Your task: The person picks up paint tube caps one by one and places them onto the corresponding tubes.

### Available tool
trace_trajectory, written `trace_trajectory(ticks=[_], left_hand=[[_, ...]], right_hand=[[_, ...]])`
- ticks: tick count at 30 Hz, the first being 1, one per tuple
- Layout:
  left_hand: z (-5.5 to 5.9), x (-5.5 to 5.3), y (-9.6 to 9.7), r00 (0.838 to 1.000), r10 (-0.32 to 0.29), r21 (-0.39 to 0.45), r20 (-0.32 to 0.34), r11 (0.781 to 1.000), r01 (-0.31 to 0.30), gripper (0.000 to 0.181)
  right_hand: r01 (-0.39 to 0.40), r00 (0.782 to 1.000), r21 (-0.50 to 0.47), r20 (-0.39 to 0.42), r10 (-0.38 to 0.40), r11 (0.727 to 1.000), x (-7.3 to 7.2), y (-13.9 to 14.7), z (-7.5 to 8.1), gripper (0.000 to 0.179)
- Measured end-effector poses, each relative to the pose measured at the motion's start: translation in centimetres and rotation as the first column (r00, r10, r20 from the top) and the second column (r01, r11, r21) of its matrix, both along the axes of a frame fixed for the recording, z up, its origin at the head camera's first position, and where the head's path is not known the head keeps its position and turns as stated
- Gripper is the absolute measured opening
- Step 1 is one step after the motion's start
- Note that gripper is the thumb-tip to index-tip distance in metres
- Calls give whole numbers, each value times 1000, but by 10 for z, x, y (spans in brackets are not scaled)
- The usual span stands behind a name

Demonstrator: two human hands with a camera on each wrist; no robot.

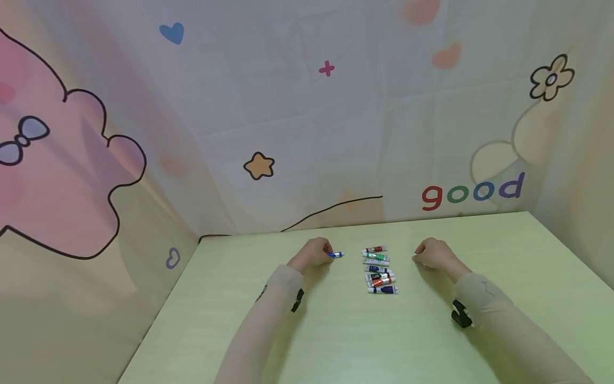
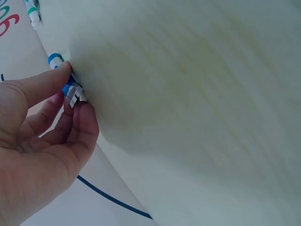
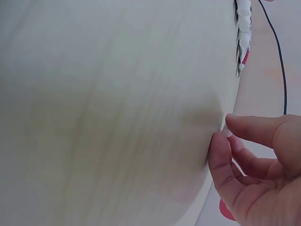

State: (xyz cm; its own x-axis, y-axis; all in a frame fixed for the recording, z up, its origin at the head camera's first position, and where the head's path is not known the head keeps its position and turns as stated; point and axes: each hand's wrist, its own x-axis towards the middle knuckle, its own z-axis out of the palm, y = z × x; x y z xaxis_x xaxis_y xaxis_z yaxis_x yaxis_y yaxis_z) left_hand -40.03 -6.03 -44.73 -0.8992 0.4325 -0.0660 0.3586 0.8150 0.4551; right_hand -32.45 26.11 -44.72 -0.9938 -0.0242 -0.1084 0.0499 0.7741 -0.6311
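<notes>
My left hand (image 1: 314, 253) pinches a small blue paint tube (image 1: 337, 255) between thumb and fingers, left of a column of similar tubes. In the left wrist view the blue and white end of this tube (image 2: 55, 60) sticks out past the thumb, and its crimped end shows near the fingers. My right hand (image 1: 435, 254) is low over the table to the right of the column, fingers loosely bent. No object is clearly seen between its fingertips (image 3: 219, 141). The column holds several paint tubes, among them a red one (image 1: 374, 249), a green one (image 1: 376, 257) and a purple one (image 1: 383, 290).
The pale green table (image 1: 336, 336) carries the tubes, lying roughly parallel; an orange tube (image 1: 384, 281) overlaps a dark one beside it. A printed cloth (image 1: 307, 117) hangs behind the table's far edge.
</notes>
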Motion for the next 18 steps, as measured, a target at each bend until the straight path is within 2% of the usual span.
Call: trace_trajectory(ticks=[5, 8, 14, 18], left_hand=[[1, -2, -5, 1000, -18, 36, -7, 999, 19, 17], [9, -3, -9, 999, -28, 81, -23, 996, 30, 16], [40, 0, -17, 1000, -17, 218, -21, 976, 22, 17], [62, 3, -20, 999, -10, 254, -35, 967, 19, 19]], right_hand=[[-24, 999, -15, -47, 24, 1000, -1, 4, 4, 27], [-43, 995, -42, -88, 39, 998, -1, 7, 14, 30], [-62, 982, -86, -185, 45, 994, 3, 10, 44, 30], [-62, 974, -95, -225, 39, 993, 6, 12, 62, 32]])
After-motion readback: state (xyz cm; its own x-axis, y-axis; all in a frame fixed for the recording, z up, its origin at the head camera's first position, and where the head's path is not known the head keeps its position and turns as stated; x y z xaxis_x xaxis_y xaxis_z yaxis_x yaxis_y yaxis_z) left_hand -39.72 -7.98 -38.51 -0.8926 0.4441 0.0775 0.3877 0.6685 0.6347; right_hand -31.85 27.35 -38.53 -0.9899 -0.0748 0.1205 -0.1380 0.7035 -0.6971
